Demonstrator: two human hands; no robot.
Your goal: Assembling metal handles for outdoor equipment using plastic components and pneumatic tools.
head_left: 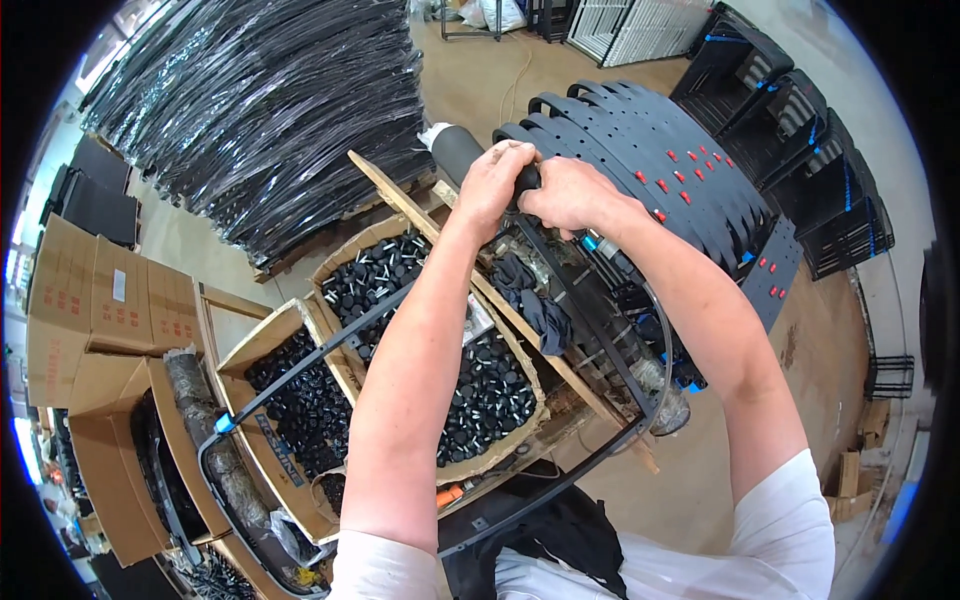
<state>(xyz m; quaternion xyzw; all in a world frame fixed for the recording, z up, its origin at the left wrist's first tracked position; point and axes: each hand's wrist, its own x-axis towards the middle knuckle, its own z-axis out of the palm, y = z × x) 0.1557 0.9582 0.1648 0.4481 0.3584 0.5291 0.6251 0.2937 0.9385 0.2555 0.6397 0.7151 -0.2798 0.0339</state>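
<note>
My left hand [492, 182] is closed around the near end of a dark grey padded cylinder [456, 150], with white wrapping at its far end. Against it, my right hand [572, 195] is closed, its fingers beside a rounded black part [527, 180]; what it grips is mostly hidden. Below both hands runs a black metal tube frame [585, 300], bent at its near corner and reaching left under my left forearm. Under my right wrist lies a tool with a blue fitting [590, 241] and a hose.
Cardboard boxes of black knobs with metal studs [490, 390] and small black parts [300, 390] stand below the frame. A wooden board [540, 350] crosses beside them. Curved black panels with red pieces [640, 150] are stacked right. Plastic-wrapped black stock [280, 120] rises far left.
</note>
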